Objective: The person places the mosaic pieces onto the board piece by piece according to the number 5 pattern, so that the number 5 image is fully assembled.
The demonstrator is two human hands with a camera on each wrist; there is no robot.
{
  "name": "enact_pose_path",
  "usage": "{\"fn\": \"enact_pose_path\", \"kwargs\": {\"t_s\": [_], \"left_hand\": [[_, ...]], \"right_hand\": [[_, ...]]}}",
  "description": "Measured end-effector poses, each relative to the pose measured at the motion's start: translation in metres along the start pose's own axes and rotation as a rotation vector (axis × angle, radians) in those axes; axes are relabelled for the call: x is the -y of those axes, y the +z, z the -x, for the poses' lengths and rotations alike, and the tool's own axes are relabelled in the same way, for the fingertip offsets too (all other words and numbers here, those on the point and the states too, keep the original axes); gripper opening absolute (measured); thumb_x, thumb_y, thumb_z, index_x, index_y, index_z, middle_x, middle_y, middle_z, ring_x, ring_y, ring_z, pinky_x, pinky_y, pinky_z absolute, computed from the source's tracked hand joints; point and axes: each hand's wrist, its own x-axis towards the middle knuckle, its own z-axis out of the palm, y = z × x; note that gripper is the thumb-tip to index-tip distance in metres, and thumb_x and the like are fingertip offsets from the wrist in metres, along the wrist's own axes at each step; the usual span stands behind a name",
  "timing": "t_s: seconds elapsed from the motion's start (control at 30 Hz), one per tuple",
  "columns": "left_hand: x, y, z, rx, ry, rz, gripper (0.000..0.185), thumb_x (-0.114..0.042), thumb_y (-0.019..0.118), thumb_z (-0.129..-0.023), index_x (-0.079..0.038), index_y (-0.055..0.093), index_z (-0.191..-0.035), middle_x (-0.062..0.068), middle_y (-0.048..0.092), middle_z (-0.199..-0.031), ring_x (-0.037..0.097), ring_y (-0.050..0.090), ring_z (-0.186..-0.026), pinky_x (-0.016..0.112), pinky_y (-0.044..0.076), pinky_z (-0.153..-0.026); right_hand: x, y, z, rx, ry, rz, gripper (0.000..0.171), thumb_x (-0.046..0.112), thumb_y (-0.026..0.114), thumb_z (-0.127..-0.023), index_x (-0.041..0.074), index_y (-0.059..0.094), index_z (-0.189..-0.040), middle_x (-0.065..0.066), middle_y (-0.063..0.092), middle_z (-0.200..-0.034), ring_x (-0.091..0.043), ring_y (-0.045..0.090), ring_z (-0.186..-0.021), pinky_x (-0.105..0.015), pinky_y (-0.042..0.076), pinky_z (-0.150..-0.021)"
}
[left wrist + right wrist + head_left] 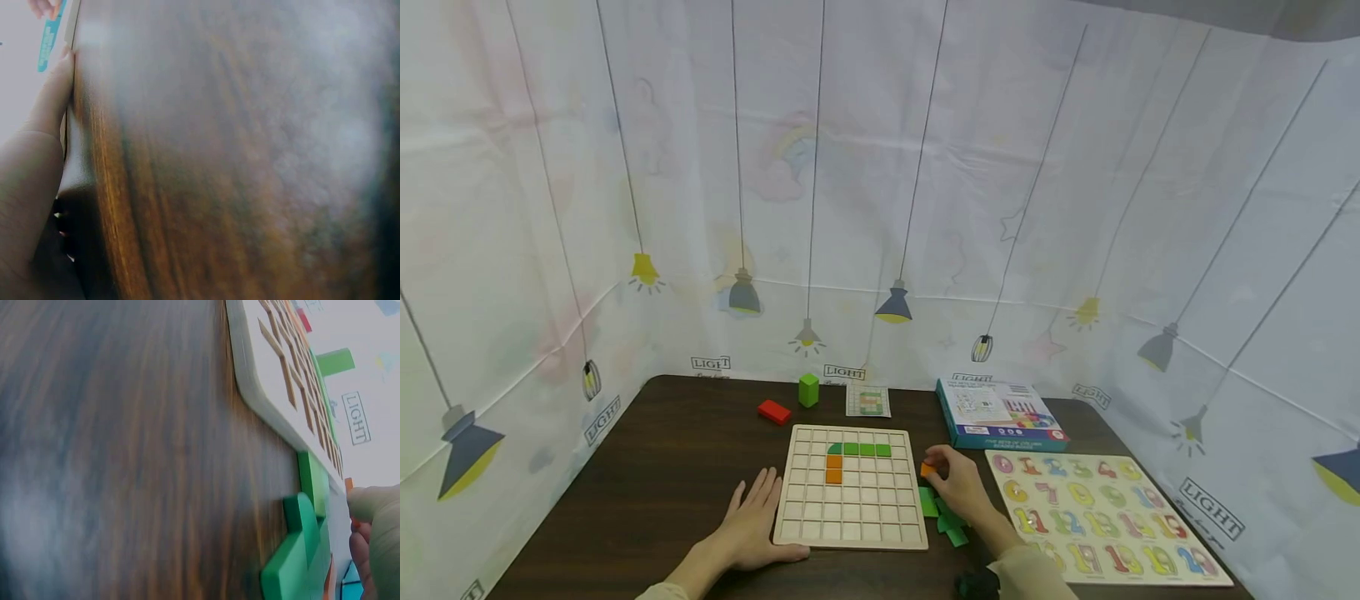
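Dark table: red block, puzzle box.

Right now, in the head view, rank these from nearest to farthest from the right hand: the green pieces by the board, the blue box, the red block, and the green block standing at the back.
1. Green pieces: right under the right hand, beside the grid board.
2. Blue box: just behind the hand.
3. Red block: far left, beyond the board.
4. Green block: back left; too close to the red block to rank surely.
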Motion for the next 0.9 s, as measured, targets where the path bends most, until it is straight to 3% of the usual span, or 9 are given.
{"fn": "enact_pose_path", "kwargs": {"t_s": [0.23,0.6,0.9], "left_hand": [[0.003,0.003,0.001,-0.008,0.007,-0.006,0.117,-0.076,0.059,-0.071,0.007,0.023,-0.146,0.027,0.013,-0.152,0.04,0.007,-0.14,0.062,0.002,-0.106],[-0.003,-0.002,0.001,-0.003,0.001,-0.027,0.117,-0.077,0.057,-0.072,0.006,0.023,-0.147,0.026,0.014,-0.152,0.038,0.008,-0.141,0.061,0.004,-0.106],[0.001,0.002,0.0,-0.002,-0.001,-0.015,0.118,-0.078,0.056,-0.071,0.006,0.023,-0.147,0.026,0.013,-0.153,0.038,0.007,-0.141,0.061,0.003,-0.106]], "right_hand": [[0.01,0.01,-0.004,0.007,-0.05,-0.038,0.03,-0.006,0.073,-0.077,-0.002,0.063,-0.105,-0.006,0.067,-0.09,-0.018,0.063,-0.08,-0.035,0.053,-0.07],[0.027,0.024,-0.007,0.065,-0.053,-0.056,0.032,-0.005,0.068,-0.08,-0.001,0.061,-0.111,-0.006,0.066,-0.094,-0.018,0.062,-0.083,-0.034,0.053,-0.071],[0.04,0.043,-0.011,0.118,-0.062,-0.104,0.029,-0.001,0.069,-0.082,0.0,0.061,-0.11,-0.005,0.065,-0.096,-0.017,0.062,-0.087,-0.03,0.053,-0.077]]}}
